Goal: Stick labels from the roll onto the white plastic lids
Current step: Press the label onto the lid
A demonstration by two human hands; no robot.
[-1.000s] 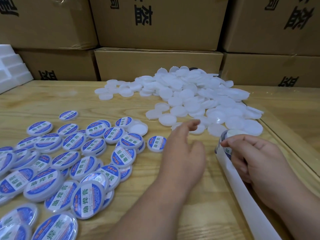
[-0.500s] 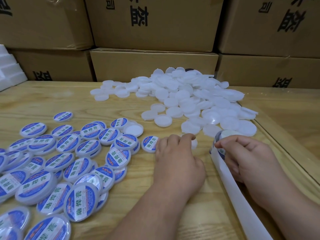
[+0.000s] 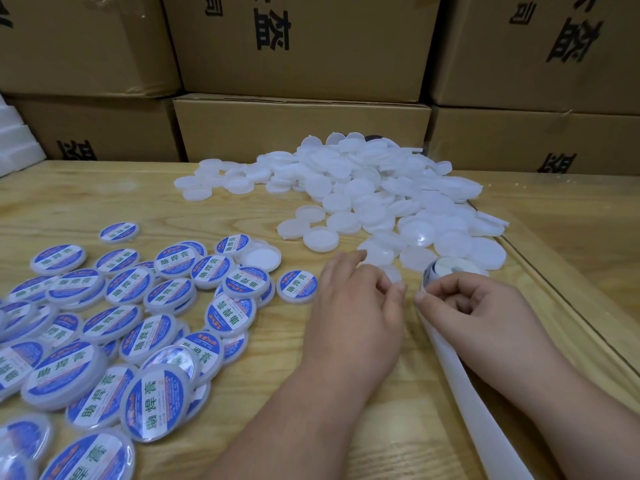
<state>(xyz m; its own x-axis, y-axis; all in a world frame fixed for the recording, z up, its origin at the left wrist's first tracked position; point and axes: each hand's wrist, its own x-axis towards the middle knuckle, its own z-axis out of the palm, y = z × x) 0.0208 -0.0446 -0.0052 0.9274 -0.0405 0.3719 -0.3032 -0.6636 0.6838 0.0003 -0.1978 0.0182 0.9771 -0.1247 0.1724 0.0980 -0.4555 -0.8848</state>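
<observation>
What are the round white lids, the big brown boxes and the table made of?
The white lids look like thin plastic: milky, a bit see-through, with soft shine. The boxes look like plain cardboard: dull brown, folded flaps, printed black letters. The table shows pale wood grain with a smooth, glossy top; it could be real wood or a wood-look coating.

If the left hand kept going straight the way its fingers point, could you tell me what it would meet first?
Most likely the blank white lid just under the fingertips of the left hand, at the near edge of the pile of unlabelled lids. Whether the fingers already touch it is unclear.
</observation>
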